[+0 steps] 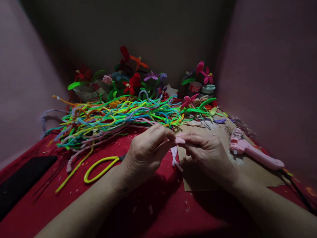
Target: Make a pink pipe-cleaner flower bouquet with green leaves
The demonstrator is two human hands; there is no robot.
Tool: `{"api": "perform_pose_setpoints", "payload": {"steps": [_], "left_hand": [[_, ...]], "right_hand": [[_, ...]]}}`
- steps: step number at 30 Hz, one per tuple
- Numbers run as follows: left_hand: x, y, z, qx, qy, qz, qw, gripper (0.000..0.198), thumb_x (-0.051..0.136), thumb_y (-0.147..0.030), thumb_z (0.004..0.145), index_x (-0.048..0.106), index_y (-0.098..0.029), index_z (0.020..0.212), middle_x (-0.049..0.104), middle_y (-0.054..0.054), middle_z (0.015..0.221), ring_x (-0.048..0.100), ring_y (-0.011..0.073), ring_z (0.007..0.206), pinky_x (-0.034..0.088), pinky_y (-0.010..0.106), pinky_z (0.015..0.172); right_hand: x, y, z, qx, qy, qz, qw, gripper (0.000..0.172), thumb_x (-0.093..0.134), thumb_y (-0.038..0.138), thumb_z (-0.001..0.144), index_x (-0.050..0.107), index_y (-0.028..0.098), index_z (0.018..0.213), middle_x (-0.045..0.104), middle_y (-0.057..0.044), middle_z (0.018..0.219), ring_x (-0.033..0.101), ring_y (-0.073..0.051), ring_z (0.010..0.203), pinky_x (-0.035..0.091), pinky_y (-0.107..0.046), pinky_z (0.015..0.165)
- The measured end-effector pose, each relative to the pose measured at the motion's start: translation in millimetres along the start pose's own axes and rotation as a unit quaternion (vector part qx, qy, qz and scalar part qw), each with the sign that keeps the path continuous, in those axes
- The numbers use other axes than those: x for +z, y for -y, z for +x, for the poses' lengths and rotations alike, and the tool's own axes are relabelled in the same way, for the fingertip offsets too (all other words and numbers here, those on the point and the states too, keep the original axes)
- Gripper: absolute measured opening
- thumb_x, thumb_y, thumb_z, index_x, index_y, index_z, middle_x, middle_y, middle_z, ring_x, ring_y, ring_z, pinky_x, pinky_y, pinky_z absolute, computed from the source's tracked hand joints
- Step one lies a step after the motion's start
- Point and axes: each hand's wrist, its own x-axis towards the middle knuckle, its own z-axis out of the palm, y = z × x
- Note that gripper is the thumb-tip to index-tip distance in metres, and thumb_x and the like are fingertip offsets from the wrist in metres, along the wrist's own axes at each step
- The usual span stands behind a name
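Between my two hands is a pale pink piece of pipe cleaner (180, 140), raised a little above the table. My left hand (150, 148) pinches its left side with thumb and fingers. On the other side my right hand (208, 153) grips it with thumb and index finger. A light pink pipe-cleaner strip (175, 159) shows below, its lower end split in two; whether it joins the held piece I cannot tell. Yellow-handled scissors (101, 169) lie left of my left hand, their blades hidden behind it. A large heap of coloured pipe cleaners (122, 115) lies beyond my hands.
A pink hot glue gun (253, 152) rests on a cardboard sheet (197, 176) at right, its black cord trailing off. Pipe-cleaner flowers (132, 83) stand at the back near a lidded jar (208, 89). A black flat object (22, 181) lies on the red cloth (151, 216).
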Motion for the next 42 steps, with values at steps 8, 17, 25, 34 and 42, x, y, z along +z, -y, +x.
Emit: {"api": "perform_pose_setpoints", "payload": {"steps": [8, 17, 25, 34, 42], "left_hand": [[7.1, -1, -5, -0.056, -0.051, -0.062, 0.995, 0.020, 0.059, -0.014, 0.079, 0.047, -0.018, 0.095, 0.056, -0.003, 0.073, 0.054, 0.0065, 0.063, 0.046, 0.018, 0.061], [11.6, -14, -1, -0.179, -0.035, -0.284, 0.941, 0.013, 0.060, -0.018, 0.078, 0.050, -0.017, 0.086, 0.057, -0.004, 0.067, 0.056, 0.0066, 0.051, 0.048, 0.018, 0.049], [11.4, -13, -10, -0.075, -0.052, -0.217, 0.972, 0.008, 0.055, -0.012, 0.083, 0.054, -0.017, 0.089, 0.056, -0.001, 0.070, 0.058, 0.0084, 0.061, 0.049, 0.020, 0.057], [11.1, -7, -14, -0.029, -0.054, -0.177, 0.982, 0.025, 0.051, -0.004, 0.083, 0.055, -0.022, 0.100, 0.057, -0.001, 0.073, 0.057, 0.0086, 0.064, 0.049, 0.022, 0.061], [11.1, -2, -14, -0.021, -0.050, -0.173, 0.983, 0.031, 0.052, -0.001, 0.082, 0.056, -0.023, 0.102, 0.058, -0.002, 0.074, 0.057, 0.0084, 0.065, 0.049, 0.022, 0.062]], "right_hand": [[-3, -6, -3, -0.164, -0.095, -0.176, 0.966, 0.024, 0.051, 0.016, 0.084, 0.072, 0.025, 0.093, 0.066, -0.006, 0.081, 0.062, -0.019, 0.080, 0.049, -0.033, 0.074], [-5, -10, -4, -0.272, -0.126, -0.243, 0.922, 0.029, 0.049, 0.005, 0.082, 0.067, 0.019, 0.100, 0.066, -0.007, 0.083, 0.063, -0.017, 0.080, 0.052, -0.030, 0.071], [-4, -10, -7, -0.296, -0.125, -0.285, 0.903, 0.031, 0.052, 0.001, 0.080, 0.063, 0.014, 0.106, 0.065, -0.008, 0.084, 0.062, -0.017, 0.079, 0.052, -0.029, 0.071], [-5, -11, -10, -0.316, -0.128, -0.322, 0.883, 0.030, 0.053, 0.001, 0.080, 0.062, 0.010, 0.107, 0.065, -0.010, 0.086, 0.061, -0.018, 0.081, 0.051, -0.030, 0.069], [-5, -5, -11, -0.299, -0.098, -0.315, 0.896, 0.025, 0.048, 0.004, 0.084, 0.065, 0.007, 0.101, 0.065, -0.011, 0.082, 0.062, -0.017, 0.078, 0.052, -0.029, 0.069]]}}
